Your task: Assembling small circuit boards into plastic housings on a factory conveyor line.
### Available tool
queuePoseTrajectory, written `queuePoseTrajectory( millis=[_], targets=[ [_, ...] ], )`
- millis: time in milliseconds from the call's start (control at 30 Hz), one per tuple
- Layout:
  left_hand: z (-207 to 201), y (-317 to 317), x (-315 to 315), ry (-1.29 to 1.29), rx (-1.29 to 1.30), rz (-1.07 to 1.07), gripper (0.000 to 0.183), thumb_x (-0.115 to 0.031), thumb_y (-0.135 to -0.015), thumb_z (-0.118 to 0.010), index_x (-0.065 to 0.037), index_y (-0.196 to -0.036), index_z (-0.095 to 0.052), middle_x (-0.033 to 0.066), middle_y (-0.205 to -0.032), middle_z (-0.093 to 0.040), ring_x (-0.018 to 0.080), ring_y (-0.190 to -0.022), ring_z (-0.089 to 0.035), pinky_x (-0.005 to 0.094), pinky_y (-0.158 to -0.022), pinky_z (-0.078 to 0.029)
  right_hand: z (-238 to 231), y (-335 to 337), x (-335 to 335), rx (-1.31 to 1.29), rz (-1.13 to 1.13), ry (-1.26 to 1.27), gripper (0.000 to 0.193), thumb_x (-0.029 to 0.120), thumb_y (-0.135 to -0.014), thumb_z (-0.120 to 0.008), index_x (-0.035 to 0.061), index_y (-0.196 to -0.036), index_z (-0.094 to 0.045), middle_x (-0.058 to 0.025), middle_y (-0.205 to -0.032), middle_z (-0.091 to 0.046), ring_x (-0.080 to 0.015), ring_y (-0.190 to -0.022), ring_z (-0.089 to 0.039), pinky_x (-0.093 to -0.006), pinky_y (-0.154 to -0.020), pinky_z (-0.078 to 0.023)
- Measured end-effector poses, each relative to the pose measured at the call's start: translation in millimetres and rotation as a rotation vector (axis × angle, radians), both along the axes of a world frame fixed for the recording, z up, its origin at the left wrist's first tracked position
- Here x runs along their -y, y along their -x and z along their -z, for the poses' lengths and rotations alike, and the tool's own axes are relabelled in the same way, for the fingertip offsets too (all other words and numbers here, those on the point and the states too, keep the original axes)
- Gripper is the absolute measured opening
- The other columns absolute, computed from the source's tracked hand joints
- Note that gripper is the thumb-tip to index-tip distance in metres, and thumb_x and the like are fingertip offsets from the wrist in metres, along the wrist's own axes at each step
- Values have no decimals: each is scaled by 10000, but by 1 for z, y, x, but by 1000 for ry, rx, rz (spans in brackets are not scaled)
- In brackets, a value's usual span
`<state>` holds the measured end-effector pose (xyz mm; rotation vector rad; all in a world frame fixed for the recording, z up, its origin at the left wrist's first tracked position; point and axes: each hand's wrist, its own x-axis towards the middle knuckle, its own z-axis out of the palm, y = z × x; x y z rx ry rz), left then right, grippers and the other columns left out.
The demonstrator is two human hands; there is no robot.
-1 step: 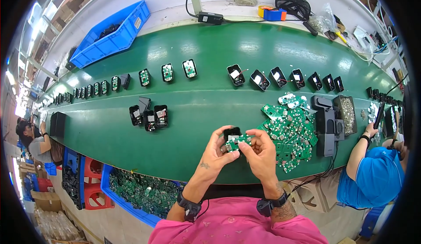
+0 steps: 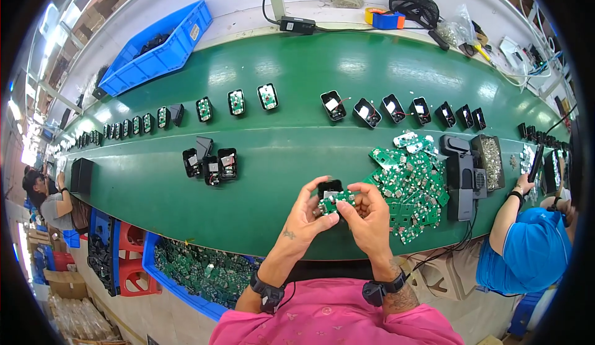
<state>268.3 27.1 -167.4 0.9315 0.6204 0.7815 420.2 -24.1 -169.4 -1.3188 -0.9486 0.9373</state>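
Note:
Close to the bench's near edge, my left hand point(image 2: 302, 220) is closed around a small black plastic case point(image 2: 330, 186). Its open side faces up, with something pale inside. My right hand point(image 2: 370, 220) pinches a green circuit board point(image 2: 334, 204) between thumb and fingers, just in front of the case. My left thumb also reaches the board's lower edge. Whether wires join board and case is hidden by my fingers. Right of my hands spreads a pile of green circuit boards point(image 2: 410, 190).
Cases with boards point(image 2: 268, 97) line the left; open cases point(image 2: 333, 106) with white parts stand right. More black cases point(image 2: 228, 163) cluster left of my hands. Beyond the pile are a black device point(image 2: 460, 187) and a parts tray point(image 2: 493, 165). Co-workers sit at both sides; a blue bin point(image 2: 152, 264) holds boards below.

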Motion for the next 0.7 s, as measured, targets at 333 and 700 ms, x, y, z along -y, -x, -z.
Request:
queuePoseTrajectory(
  millis=[333, 700],
  targets=[
    [-15, -7, 2, -37, -196, -35, 577, -21, -943, -609, -96, -1478, -406, 77, -1150, -652, 132, -1011, -635, 284, -857, -568, -11, -4, -1, 508, 68, -228, 176, 82, -820, -736, 80, -996, -734, -122, -1209, -565, -259, -1114, -515, -344, -844, -478],
    [-12, -15, 23, -326, -238, -253, 503, 45, -939, -583, -21, -1424, -467, 124, -1185, -643, 151, -1043, -635, 296, -866, -556, -10, 12, 16, 666, 208, -301, 56, 53, -843, -687, 41, -898, -684, -117, -1103, -582, -302, -1075, -511, -416, -841, -442]
  ],
)
